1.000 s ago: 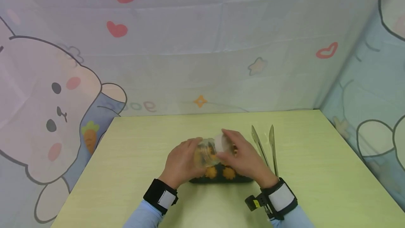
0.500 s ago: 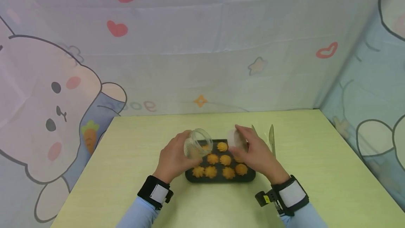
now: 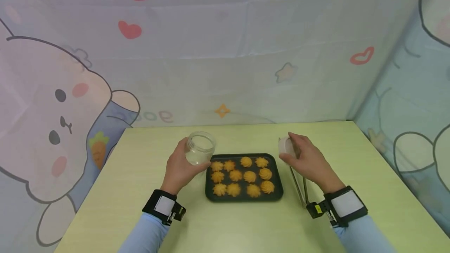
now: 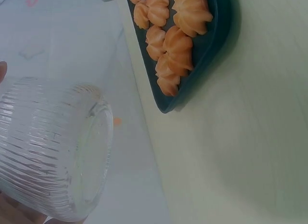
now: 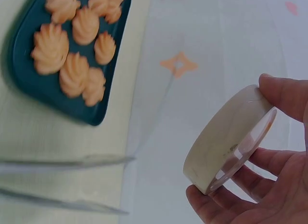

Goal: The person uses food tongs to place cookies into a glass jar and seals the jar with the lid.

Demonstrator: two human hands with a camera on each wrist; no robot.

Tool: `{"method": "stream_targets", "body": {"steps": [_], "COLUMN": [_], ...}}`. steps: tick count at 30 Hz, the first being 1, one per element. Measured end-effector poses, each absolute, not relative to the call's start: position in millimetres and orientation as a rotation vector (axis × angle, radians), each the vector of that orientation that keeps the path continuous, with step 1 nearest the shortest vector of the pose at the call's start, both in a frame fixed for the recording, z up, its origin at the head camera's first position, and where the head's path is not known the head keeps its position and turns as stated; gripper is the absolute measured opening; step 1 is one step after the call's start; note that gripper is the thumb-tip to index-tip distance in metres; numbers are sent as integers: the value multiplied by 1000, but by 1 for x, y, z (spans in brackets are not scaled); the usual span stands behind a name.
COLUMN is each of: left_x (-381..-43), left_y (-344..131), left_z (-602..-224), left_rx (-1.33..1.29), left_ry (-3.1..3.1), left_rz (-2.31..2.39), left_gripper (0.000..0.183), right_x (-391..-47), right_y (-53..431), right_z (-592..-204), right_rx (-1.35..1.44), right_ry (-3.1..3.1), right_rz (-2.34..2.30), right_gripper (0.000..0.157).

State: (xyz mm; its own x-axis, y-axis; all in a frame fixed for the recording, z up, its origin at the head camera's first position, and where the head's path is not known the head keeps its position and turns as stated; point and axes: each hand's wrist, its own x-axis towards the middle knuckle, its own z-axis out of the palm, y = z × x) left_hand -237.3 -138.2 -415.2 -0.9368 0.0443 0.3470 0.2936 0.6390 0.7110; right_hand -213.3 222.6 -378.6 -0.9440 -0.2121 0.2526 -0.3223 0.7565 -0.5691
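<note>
My left hand (image 3: 179, 171) grips a clear ribbed glass jar (image 4: 43, 147) with its mouth open and nothing inside, held up beside the tray's back left corner. My right hand (image 3: 313, 163) pinches a white round lid (image 5: 231, 132) by its rim, fingers on one edge and thumb on the other, over the metal tongs (image 3: 298, 188). Between the hands lies a dark baking tray (image 3: 244, 199) bearing several golden piped cookies (image 3: 250, 176) in rows.
The tongs lie right of the tray with their arms spread, partly hidden under my right hand. A pale yellow tabletop (image 3: 225, 229) spans below, and a printed cloth backdrop (image 3: 225, 50) rises behind its far edge.
The jar and lid, together over the tray a second ago, are now apart. My left hand has moved left with the jar, my right hand right with the lid, uncovering the tray.
</note>
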Motion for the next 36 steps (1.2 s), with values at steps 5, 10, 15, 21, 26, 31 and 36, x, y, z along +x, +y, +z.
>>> {"method": "stream_targets", "body": {"steps": [5,10,15,21,26,31,36], "left_x": [-241,-245,-250,-253,-256,-259,-259], "left_y": [-149,-160,-168,-171,-172,-174,-174], "left_z": [-416,-419,-426,-433,-439,-448,-456], "left_rx": [-177,-90,-15,42,103,122,111], "left_ry": [-2552,-2543,-2552,-2555,-2537,-2544,-2559], "left_rz": [-1326,-1423,-1490,-1528,-1576,-1568,-1530], "left_gripper": [96,100,99,99,99,100,99], "right_x": [-217,-224,-228,-232,-233,-234,-235], "right_y": [246,270,294,318,329,336,341], "right_z": [-382,-390,-403,-418,-426,-431,-440], "right_rx": [367,298,273,229,193,165,136], "right_ry": [-2828,-2898,-2965,-3029,-3095,-3161,-3189], "right_rz": [859,782,658,501,410,358,345], "right_gripper": [76,78,77,75,73,71,71]}}
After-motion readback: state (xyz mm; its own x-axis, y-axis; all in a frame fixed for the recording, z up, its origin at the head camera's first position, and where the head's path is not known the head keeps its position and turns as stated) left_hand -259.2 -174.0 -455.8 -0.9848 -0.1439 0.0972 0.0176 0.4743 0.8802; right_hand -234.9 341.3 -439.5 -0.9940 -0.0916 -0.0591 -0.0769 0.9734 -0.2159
